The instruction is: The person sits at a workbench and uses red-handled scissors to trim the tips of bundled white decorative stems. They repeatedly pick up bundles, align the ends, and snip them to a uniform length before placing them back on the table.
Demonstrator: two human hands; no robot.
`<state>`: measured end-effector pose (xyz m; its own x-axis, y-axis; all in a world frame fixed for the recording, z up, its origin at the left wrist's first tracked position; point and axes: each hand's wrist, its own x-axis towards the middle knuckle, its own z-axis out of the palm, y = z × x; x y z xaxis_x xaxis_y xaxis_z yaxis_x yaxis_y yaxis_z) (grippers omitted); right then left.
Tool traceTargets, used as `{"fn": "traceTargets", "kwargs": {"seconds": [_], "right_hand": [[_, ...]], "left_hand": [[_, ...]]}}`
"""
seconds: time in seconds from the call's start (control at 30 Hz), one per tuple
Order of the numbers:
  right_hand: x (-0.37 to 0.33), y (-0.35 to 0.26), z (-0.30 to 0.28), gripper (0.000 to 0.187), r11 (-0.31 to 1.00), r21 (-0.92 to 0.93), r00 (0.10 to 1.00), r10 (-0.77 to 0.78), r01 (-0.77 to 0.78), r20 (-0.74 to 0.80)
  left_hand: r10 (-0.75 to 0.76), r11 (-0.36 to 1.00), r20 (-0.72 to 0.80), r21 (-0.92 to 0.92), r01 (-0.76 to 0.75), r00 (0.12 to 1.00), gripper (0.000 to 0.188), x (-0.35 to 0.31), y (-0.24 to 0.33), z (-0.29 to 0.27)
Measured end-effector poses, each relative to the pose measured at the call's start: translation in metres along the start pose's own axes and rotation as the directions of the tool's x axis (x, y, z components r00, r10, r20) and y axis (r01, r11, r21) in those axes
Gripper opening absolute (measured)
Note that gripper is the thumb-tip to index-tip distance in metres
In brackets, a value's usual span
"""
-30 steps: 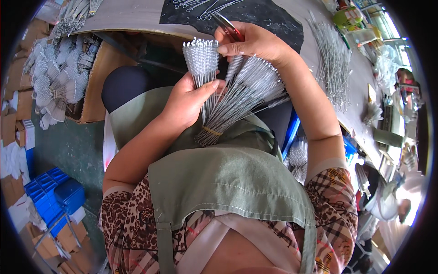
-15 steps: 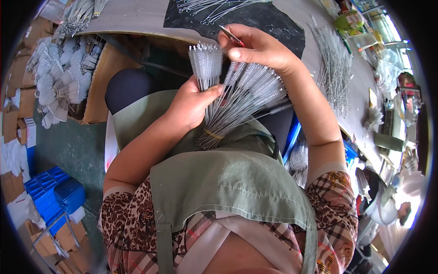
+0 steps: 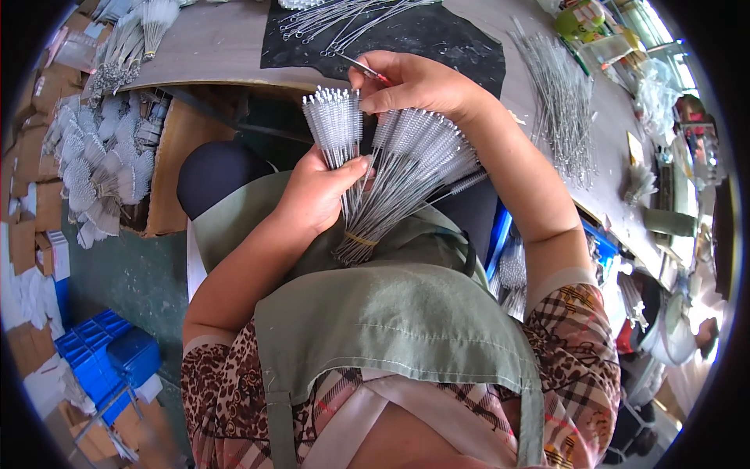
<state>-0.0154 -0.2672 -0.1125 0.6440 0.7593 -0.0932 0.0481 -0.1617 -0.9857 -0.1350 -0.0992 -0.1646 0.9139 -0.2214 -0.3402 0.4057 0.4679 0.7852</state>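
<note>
Flat brown cardboard cartons [image 3: 35, 195] are stacked along the far left edge of the floor, with more brown cardboard boxes [image 3: 86, 442] at the lower left beside a stack of blue plastic crates [image 3: 101, 359]. A larger open brown cardboard box [image 3: 176, 176] stands under the table edge at centre left. On the table's far right corner lies a green and yellow printed packet [image 3: 580, 19], next to crumpled clear plastic bags [image 3: 656, 86]. No screens or signs are visible.

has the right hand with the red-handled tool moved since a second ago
Yes, slightly. The right hand has drifted right and a touch down along the edge of the grey worktable, against the black mat.
</note>
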Motion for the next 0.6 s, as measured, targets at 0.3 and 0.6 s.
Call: {"fn": "traceTargets", "kwargs": {"seconds": [0.3,0.6], "right_hand": [[0.000,0.010,-0.007,0.020,0.997,0.020,0.996,-0.071,0.069,0.058],[-0.011,0.001,-0.004,0.021,0.995,0.096,0.999,-0.028,0.025,0.036]], "left_hand": [[0.008,1.000,0.054,-0.015,-0.007,0.999,0.021,-0.001,0.004,0.003],[0.098,0.995,0.058,-0.034,-0.096,0.994,0.022,-0.005,0.001,0.005]]}}
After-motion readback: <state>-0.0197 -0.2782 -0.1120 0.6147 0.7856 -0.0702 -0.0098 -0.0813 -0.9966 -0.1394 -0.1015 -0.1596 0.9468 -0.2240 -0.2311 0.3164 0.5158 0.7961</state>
